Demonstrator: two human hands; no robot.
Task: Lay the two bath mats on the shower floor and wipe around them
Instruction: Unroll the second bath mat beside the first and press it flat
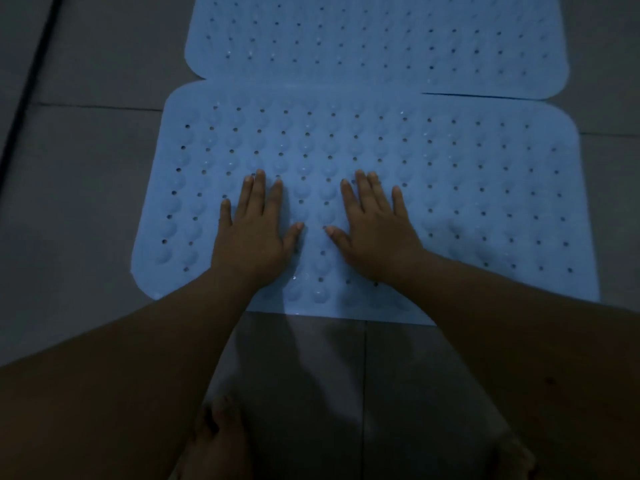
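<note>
Both the left hand [254, 233] and the right hand [375, 232] press flat, fingers straight and spread, holding nothing, on the near pale-blue perforated rubber bath mat [467, 188]. Its long axis runs crosswise under the fingers. The second matching mat [381, 39] lies just beyond the fingertips, edges touching, both on the grey tiled shower floor [86, 202]; neither hand looks nearer.

Dim, bluish low-light pic; soft/noisy overall, faint shadows, wide-angle bend at edges, no glare.

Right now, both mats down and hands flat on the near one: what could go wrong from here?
1. The near mat seems to overlap the far mat at the seam; that edge may lift or catch a foot.
2. The tile floor looks wet near the bare foot; slipping is possible.
3. The left hand and right hand press only mid-mat, so corners may not stick.
</note>
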